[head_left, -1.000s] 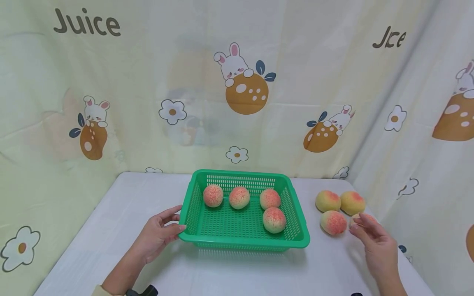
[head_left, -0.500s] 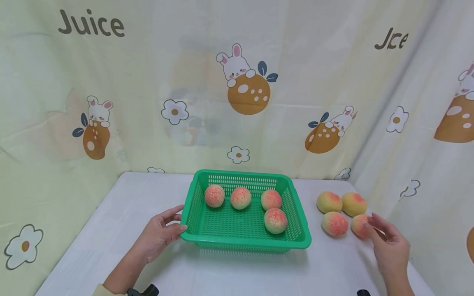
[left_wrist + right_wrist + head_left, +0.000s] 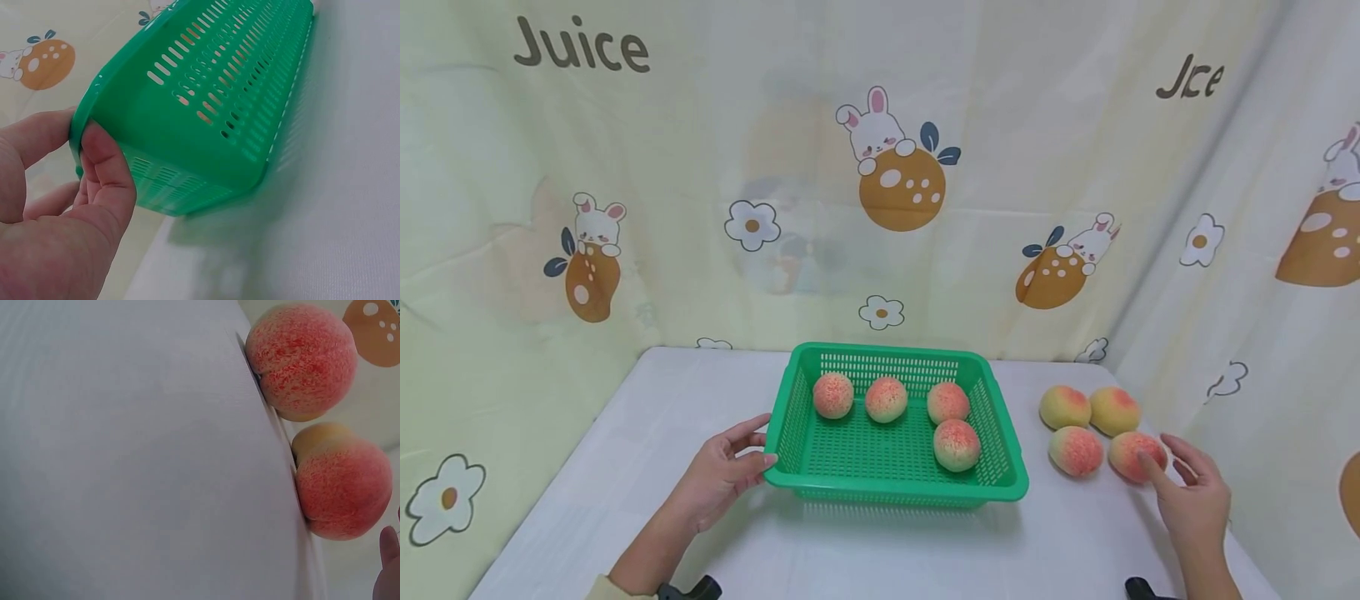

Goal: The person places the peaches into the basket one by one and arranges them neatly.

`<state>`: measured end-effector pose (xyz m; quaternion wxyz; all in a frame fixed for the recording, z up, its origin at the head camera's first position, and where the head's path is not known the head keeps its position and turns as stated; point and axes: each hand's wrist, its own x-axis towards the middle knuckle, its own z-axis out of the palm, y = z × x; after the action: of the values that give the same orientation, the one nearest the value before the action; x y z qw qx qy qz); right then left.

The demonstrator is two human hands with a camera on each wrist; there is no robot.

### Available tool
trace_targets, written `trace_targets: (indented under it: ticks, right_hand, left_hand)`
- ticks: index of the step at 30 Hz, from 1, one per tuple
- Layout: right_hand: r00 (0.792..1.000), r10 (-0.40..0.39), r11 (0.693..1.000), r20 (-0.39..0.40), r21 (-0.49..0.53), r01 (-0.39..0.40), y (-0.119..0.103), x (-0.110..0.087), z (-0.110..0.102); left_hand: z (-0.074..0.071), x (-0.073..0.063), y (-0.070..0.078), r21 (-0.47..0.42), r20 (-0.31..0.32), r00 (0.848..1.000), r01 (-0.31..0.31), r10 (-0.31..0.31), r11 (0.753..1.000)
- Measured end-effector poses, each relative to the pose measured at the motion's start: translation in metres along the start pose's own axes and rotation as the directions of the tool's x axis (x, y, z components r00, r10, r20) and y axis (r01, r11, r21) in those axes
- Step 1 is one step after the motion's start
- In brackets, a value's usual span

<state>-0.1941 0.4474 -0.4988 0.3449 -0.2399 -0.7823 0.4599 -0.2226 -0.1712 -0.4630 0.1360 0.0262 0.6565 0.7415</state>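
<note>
A green plastic basket [image 3: 880, 493] holds several pink-speckled peaches [image 3: 957, 445]. My left hand [image 3: 721, 475] pinches its left rim; in the left wrist view, the thumb and fingers [image 3: 103, 153] stand on either side of that rim. To the right of the basket, two yellow peaches [image 3: 1065, 407] lie behind two redder ones [image 3: 1076, 452]. Nearest my right hand [image 3: 1193, 493] is the front right peach [image 3: 1135, 457], its thumb overlapping the fruit in the head view. The right wrist view shows a fingertip [image 3: 389, 540] at the frame's edge, apart from the peach [image 3: 344, 487].
A white-covered table [image 3: 880, 550] carries the basket and the fruit. A printed curtain [image 3: 805, 167] hangs behind the table and along its sides. The loose peaches sit near the table's right edge.
My right hand has shifted right and drawn back from over the front right peach, which now shows almost whole. The left hand and the basket stay in place.
</note>
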Motion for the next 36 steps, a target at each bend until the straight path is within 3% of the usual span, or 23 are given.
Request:
trace_targets:
  ticks: [6, 15, 23, 36]
  right_hand:
    - [0.986, 0.153, 0.984, 0.068, -0.101, -0.146, 0.004, 0.009, 0.0]
    - [0.921, 0.325, 0.938, 0.215, -0.194, -0.286, 0.011, 0.019, 0.0]
    - [0.9, 0.382, 0.919, 0.211, -0.185, -0.347, 0.018, 0.025, 0.008]
    - [0.9, 0.374, 0.921, 0.225, -0.207, -0.331, 0.023, 0.031, 0.013]
  left_hand:
    - [0.0, 0.0, -0.001, -0.009, 0.008, 1.0, -0.007, 0.007, 1.0]
    - [0.001, -0.002, -0.001, -0.007, 0.011, 1.0, 0.008, -0.008, 1.0]
    - [0.002, -0.002, 0.0, -0.017, 0.017, 1.0, 0.0, 0.0, 1.0]
    - [0.002, -0.001, -0.001, -0.004, 0.007, 1.0, -0.012, 0.013, 1.0]
